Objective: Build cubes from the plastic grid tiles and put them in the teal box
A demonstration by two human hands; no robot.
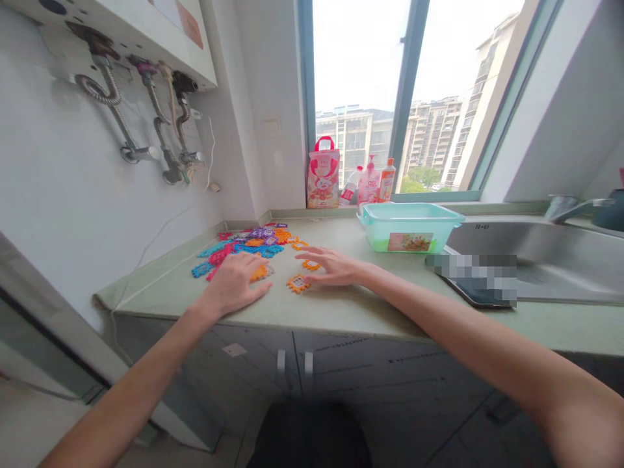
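While the orange tile (pixel 297 283) lies flat on the countertop (pixel 351 312) at the fingertips of the spread right hand (pixel 336 267), and the left hand (pixel 234 283) rests open-palmed on the edge of the colourful pile (pixel 246 246), it looks light, thin, stiff plastic, best pinched by its toothed rim.

The pale green counter (pixel 351 305) under both hands looks smooth and matt. The small orange toothed tiles (pixel 297 283) at the right hand (pixel 336 266) are matt plastic, like the many-coloured tile pile (pixel 248 247) beyond the left hand (pixel 234 283). Right of the right hand, the translucent mint tub (pixel 409 227) is glossy plastic, and the steel sink (pixel 560 260) is brushed metal.
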